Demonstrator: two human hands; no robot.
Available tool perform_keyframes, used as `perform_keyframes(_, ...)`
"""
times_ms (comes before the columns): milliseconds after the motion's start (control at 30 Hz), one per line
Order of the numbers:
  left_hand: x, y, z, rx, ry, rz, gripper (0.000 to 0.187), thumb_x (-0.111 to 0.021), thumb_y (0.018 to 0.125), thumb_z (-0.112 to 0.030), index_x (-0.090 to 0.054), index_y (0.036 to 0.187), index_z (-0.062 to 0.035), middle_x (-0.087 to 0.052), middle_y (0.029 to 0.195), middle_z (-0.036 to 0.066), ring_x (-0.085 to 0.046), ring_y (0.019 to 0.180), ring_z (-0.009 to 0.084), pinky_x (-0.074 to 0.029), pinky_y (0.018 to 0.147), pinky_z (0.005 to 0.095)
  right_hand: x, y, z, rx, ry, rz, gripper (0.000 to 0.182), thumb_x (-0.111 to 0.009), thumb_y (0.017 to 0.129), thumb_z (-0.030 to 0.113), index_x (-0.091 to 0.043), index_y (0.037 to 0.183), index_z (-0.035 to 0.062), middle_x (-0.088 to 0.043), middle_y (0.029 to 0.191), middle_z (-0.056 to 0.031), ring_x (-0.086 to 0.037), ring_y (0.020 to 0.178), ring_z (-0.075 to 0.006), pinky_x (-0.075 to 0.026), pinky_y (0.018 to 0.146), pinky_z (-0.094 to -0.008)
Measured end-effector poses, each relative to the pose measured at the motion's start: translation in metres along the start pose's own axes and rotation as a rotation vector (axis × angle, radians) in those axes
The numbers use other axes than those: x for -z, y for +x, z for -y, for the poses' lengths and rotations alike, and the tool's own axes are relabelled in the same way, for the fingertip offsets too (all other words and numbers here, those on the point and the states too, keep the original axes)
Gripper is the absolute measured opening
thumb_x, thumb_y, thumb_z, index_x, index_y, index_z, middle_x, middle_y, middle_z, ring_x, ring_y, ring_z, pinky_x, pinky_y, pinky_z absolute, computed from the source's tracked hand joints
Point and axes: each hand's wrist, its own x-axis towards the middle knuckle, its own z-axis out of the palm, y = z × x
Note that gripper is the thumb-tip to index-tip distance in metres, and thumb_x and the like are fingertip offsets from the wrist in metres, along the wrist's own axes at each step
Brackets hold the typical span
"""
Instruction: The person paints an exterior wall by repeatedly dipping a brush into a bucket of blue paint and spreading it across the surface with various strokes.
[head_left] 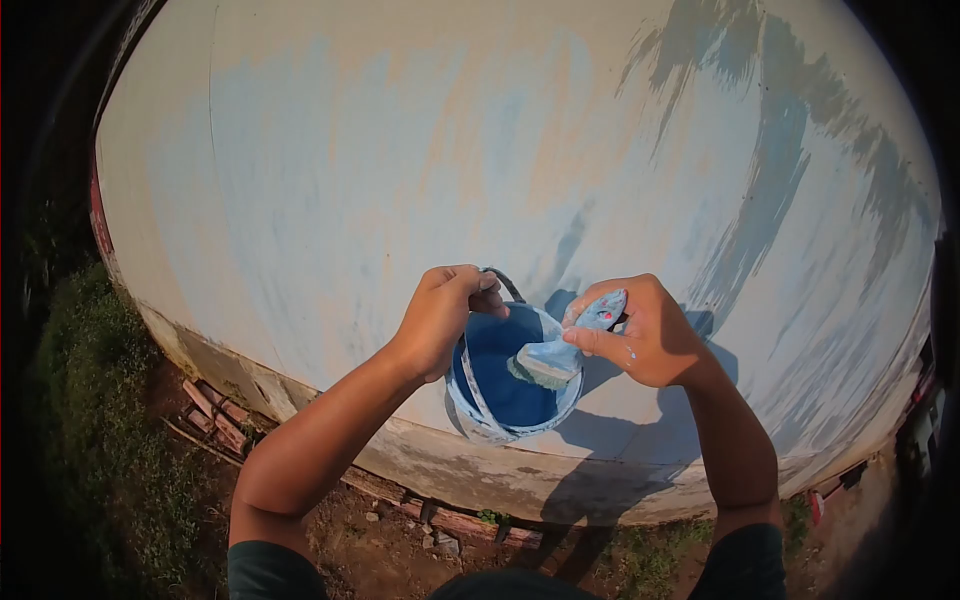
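A round bucket (514, 432) with blue paint inside hangs in front of the wall. My left hand (447, 312) is closed at the bucket's upper left rim, gripping its dark handle (508, 284). In my right hand (640, 333) is a paint-covered brush (550, 360), held by its handle between thumb and fingers. The brush's bristles point left and lie over the bucket's opening. Whether they touch the paint cannot be made out.
A pale wall (330, 200) with light blue and grey-blue strokes fills the view ahead. Bricks (215, 415) and stones (445, 543) lie on the ground along its base. Grass (100, 370) grows at the left.
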Motion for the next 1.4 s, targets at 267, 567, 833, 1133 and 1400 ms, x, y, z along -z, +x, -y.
perform_keyframes(267,0.002,0.005,-0.024,-0.024,0.020,0.043,0.023,-0.060,0.103,-0.020,-0.066,0.086,-0.0047,-0.063,0.088,0.008,-0.068,0.090,0.0201,-0.058,0.081,0.0383,-0.006,0.018,0.029,0.130,-0.166,-0.092,0.017,-0.081,0.093,0.011,-0.077,0.101,-0.0026,-0.075,0.092,-0.0152,-0.071,0.082,-0.0211,-0.055,0.076,-0.0364)
perform_keyframes(567,0.015,0.019,-0.055,-0.028,0.013,0.120,0.023,-0.059,0.102,-0.019,-0.066,0.086,-0.0036,-0.062,0.089,0.008,-0.065,0.094,0.0204,-0.058,0.082,0.0367,-0.008,0.022,0.045,0.305,-0.157,-0.240,0.019,-0.080,0.097,0.014,-0.076,0.104,-0.0033,-0.073,0.093,-0.0148,-0.070,0.081,-0.0218,-0.055,0.074,-0.0360)
perform_keyframes(833,0.008,0.044,-0.092,-0.005,0.017,0.251,0.019,-0.059,0.100,-0.019,-0.064,0.091,-0.0038,-0.060,0.091,0.008,-0.062,0.096,0.0210,-0.056,0.087,0.0379,-0.002,0.021,0.054,0.406,-0.392,-0.208,0.022,-0.084,0.094,0.016,-0.077,0.104,-0.0021,-0.075,0.092,-0.0164,-0.070,0.076,-0.0244,-0.055,0.067,-0.0373)
perform_keyframes(1133,-0.012,0.066,-0.122,0.007,0.017,0.212,0.017,-0.062,0.097,-0.026,-0.061,0.092,-0.0090,-0.057,0.095,0.007,-0.059,0.097,0.0194,-0.055,0.086,0.0371,0.039,0.029,0.071,0.497,-0.477,-0.275,0.016,-0.085,0.090,0.010,-0.078,0.099,0.0000,-0.076,0.091,-0.0154,-0.071,0.073,-0.0268,-0.054,0.065,-0.0355)
perform_keyframes(1400,-0.046,0.073,-0.139,-0.022,0.111,0.088,0.017,-0.061,0.095,-0.027,-0.060,0.093,-0.0097,-0.060,0.098,0.008,-0.061,0.100,0.0193,-0.054,0.089,0.0398,0.073,0.028,0.043,0.502,-0.415,-0.269,0.018,-0.084,0.090,0.008,-0.080,0.106,-0.0007,-0.078,0.097,-0.0158,-0.074,0.082,-0.0246,-0.055,0.066,-0.0357)
